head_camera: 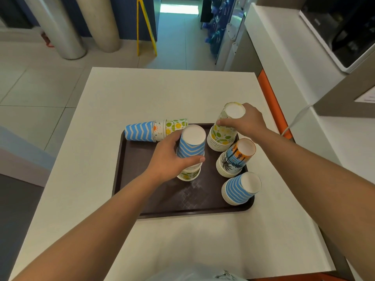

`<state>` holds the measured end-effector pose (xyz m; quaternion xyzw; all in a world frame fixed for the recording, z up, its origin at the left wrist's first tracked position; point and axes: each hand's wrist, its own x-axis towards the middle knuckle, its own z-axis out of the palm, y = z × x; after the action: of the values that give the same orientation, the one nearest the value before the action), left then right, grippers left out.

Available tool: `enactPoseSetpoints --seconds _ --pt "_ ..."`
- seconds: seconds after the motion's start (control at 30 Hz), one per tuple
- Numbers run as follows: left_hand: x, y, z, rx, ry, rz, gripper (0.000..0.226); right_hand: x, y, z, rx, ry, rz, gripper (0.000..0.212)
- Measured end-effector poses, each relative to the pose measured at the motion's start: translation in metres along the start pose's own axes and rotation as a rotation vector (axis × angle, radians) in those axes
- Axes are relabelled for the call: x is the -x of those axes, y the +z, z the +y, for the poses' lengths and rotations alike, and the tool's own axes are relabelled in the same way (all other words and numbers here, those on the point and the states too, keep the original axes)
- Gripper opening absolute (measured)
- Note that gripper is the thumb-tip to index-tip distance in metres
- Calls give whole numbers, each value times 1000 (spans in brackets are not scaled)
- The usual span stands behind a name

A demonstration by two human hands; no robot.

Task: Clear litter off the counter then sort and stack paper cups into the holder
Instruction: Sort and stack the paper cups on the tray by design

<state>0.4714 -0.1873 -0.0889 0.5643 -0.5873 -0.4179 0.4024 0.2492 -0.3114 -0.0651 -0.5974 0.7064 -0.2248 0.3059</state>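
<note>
A dark brown tray point(160, 205) lies on the white counter point(142, 94). My left hand point(168, 157) grips an upside-down blue zigzag cup point(191, 146) atop a short mixed stack near the tray's middle. My right hand point(246, 120) grips the top cup of a tall upside-down stack of lemon-and-lime cups point(223, 134) at the tray's far right. Along the right side stand a palm-tree cup stack point(235, 159) and a blue wavy-striped stack point(241, 189). A mixed nested stack point(154, 129) lies on its side at the tray's far left edge.
An orange strip point(274, 102) borders the counter's right edge, with a white cable point(298, 116) beyond it. A dark appliance point(345, 31) sits on the raised white ledge at upper right. A yellow floor sign point(146, 27) and metal cylinders point(67, 27) stand on the tiled floor beyond.
</note>
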Motion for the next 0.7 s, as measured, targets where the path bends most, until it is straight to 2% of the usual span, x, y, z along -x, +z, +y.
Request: enactPoseSetpoints --seconds 0.13,0.27,0.37,0.43,0.5,0.6,0.63,0.7 --pt "-1 2 0 1 -5 10 70 2 1 0 -24 15 2 85" --pt "-1 2 -1 -12 7 3 71 10 -1 -8 -54 31 -14 106" --pt "0 1 -1 -51 20 -3 71 18 -3 -21 -11 -30 -4 115" --pt "0 0 0 -66 17 -16 71 29 -4 -31 -31 -128 80 104" --pt "0 -1 -1 -75 10 -44 70 47 -4 -42 -122 -256 147 80" --pt "3 -5 -8 -86 -13 -65 82 78 3 -48 -366 -375 36 52" --pt "5 -6 -12 -97 -22 -64 89 88 8 -45 -424 -388 -26 52" --pt "7 -10 -22 -128 -45 -73 101 103 22 -35 -453 -366 -150 69"
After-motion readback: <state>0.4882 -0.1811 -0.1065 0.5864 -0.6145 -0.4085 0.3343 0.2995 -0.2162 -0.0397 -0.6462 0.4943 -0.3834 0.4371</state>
